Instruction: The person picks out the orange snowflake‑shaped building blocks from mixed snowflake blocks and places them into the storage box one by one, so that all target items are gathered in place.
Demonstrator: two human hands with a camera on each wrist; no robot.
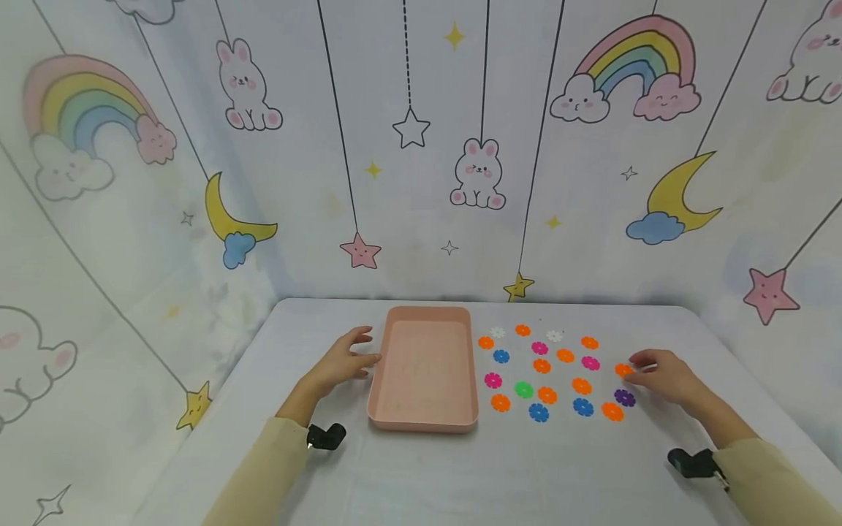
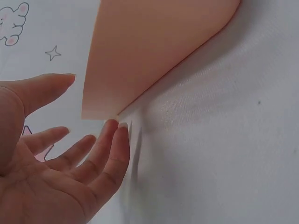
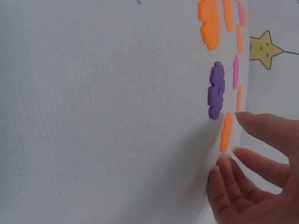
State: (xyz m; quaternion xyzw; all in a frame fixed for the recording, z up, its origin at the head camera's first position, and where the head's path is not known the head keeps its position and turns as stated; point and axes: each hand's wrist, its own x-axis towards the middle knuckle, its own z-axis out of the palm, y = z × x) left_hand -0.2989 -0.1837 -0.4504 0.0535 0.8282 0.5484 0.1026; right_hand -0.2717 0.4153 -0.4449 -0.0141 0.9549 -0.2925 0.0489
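Note:
A shallow pink tray [image 1: 422,369] lies on the white table. By its left side is my left hand [image 1: 342,359], thumb and fingers spread with nothing between them; in the left wrist view the fingertips come close to the tray's wall [image 2: 140,46], and whether they touch it I cannot tell. My right hand [image 1: 664,376] is at the rightmost orange snowflake-shaped disc [image 1: 623,370], its thumb and fingers parted about it. In the right wrist view this orange disc [image 3: 226,132] appears flat on the table. Just nearer to me lies a purple disc [image 1: 625,397].
Between the tray and my right hand several notched discs lie scattered: orange ones [image 1: 547,395], blue ones [image 1: 539,413], pink ones [image 1: 493,380], white ones [image 1: 555,336] and a green one [image 1: 524,389]. A wall cloth [image 1: 421,197] with cartoon drawings hangs behind the table.

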